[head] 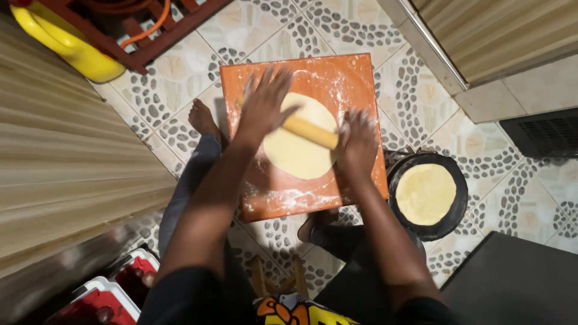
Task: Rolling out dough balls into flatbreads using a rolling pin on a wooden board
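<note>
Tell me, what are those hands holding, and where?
A wooden rolling pin: left hand and right hand press open-palmed on its two ends, over the dough round.

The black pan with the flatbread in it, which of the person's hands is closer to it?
Right. The right hand presses the rolling pin at the board's edge beside the black pan. The left hand is at the pin's far end, across the dough.

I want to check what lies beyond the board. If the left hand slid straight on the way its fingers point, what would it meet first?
The left hand points up the picture. Past the floured orange board edge comes bare patterned floor tile, so the way looks free as far as the picture shows.
</note>
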